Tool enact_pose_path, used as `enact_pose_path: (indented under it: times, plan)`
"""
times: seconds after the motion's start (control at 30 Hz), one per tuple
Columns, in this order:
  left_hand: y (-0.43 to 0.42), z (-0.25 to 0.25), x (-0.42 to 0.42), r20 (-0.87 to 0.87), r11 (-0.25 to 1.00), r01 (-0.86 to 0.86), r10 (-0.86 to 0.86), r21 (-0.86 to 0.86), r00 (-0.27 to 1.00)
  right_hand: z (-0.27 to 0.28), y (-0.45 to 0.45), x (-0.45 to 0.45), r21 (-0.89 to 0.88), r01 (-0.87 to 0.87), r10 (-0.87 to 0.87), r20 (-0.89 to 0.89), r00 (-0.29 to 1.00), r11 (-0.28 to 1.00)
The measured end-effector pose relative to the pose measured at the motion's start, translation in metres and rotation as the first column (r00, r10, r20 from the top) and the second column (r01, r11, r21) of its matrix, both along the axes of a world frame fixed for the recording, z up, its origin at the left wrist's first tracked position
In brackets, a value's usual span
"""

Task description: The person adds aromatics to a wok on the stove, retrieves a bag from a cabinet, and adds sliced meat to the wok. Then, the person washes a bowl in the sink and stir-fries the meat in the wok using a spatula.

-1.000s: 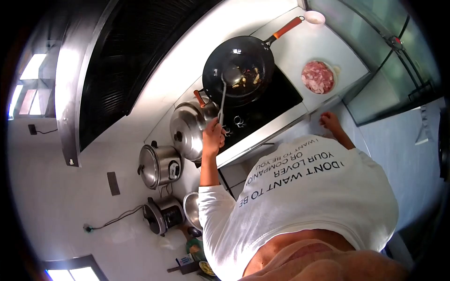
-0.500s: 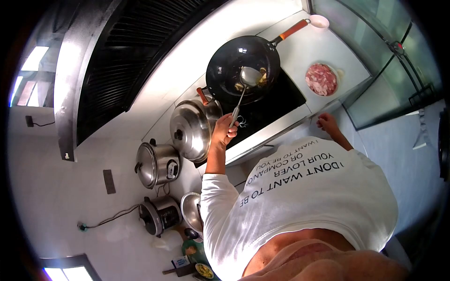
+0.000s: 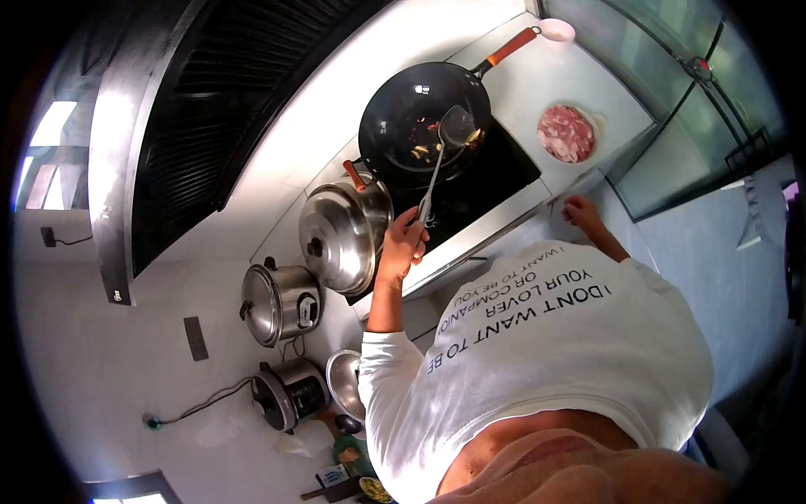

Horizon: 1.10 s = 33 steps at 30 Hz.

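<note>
My left hand [image 3: 405, 245] is closed around the handle of a metal ladle [image 3: 431, 185]. The ladle's round bowl rests low inside a black wok [image 3: 395, 126] with orange-brown handles, among small yellow-brown and reddish bits of food [image 3: 420, 151]. The wok sits on a black stove top [image 3: 512, 168]. Off to the right, my right hand [image 3: 579, 212] hangs by the counter's front edge with loosely bent fingers and nothing seen in it. Nearest to it is a plate of sliced raw meat [image 3: 567, 134] on the counter.
Left of the wok stands a large lidded steel pot [image 3: 340, 239]. Beyond it are a steel cooker [image 3: 281, 302], a second cooker [image 3: 290, 393] and a metal bowl [image 3: 342, 382]. A range hood [image 3: 210, 109] overhangs at upper left. A pink bowl [image 3: 557, 31] sits by the wok's long handle.
The ladle's bowl has tipped and shifted slightly within the wok, now looking darker, with more food bits showing beside it. My left hand stays on the handle; the whole view has shifted a little.
</note>
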<state>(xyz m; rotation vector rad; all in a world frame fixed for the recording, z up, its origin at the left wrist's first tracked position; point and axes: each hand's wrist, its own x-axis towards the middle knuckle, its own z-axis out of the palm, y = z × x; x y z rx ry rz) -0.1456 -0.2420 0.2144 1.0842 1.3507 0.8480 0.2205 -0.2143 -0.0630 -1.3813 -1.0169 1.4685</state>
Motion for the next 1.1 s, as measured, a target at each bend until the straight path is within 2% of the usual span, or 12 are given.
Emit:
enact_pose_path:
  times: [0.37,0.4,0.47,0.53,0.6,0.63,0.8,0.87,0.9,0.97,1.03,1.1]
  plan:
    - [-0.051,-0.011,0.002,-0.484,0.940,0.140,0.030,0.311,0.875,0.013,0.014,0.019,0.013,0.101,-0.101,0.009,0.995,0.995]
    - [-0.055,-0.012,0.001,-0.503,0.969,0.093,0.036,0.229,0.863,0.018,0.016,0.023,0.011,0.109,-0.109,0.021,0.994,0.994]
    - [-0.054,-0.024,-0.004,-0.540,0.936,0.140,0.061,0.323,0.839,0.027,0.024,0.031,-0.056,0.232,-0.237,-0.101,0.966,0.971]
    - [-0.050,-0.020,0.006,-0.736,0.900,0.243,0.116,0.362,0.667,0.028,0.034,0.044,-0.119,0.317,-0.335,-0.181,0.925,0.941]
    - [-0.040,-0.030,0.008,-0.805,0.834,0.315,0.231,0.453,0.546,0.021,0.053,0.054,-0.171,0.368,-0.400,-0.222,0.889,0.914]
    - [-0.038,-0.026,0.015,-0.807,0.890,0.228,0.216,0.394,0.550,0.018,0.061,0.059,-0.190,0.382,-0.421,-0.245,0.874,0.904]
    - [-0.041,-0.032,0.028,-0.696,0.842,0.102,0.363,0.530,0.619,-0.013,0.106,0.089,-0.211,0.277,-0.342,-0.408,0.847,0.937]
    - [-0.048,-0.020,0.038,-0.696,0.880,0.015,0.364,0.474,0.618,0.002,0.113,0.095,-0.295,0.227,-0.326,-0.348,0.879,0.928]
    - [-0.051,-0.018,0.039,-0.698,0.874,0.012,0.380,0.487,0.607,-0.027,0.122,0.105,-0.061,0.110,-0.121,-0.222,0.967,0.992]
    - [-0.059,-0.009,0.046,-0.682,0.814,0.088,0.416,0.574,0.601,-0.046,0.140,0.107,0.030,0.009,-0.003,-0.189,0.982,1.000]
    - [-0.067,-0.003,0.052,-0.711,0.834,0.049,0.437,0.550,0.551,-0.027,0.142,0.107,-0.271,0.094,-0.199,-0.391,0.899,0.958]
    - [-0.074,0.003,0.059,-0.719,0.812,0.067,0.471,0.580,0.511,-0.016,0.142,0.102,-0.307,0.090,-0.206,-0.370,0.906,0.947]
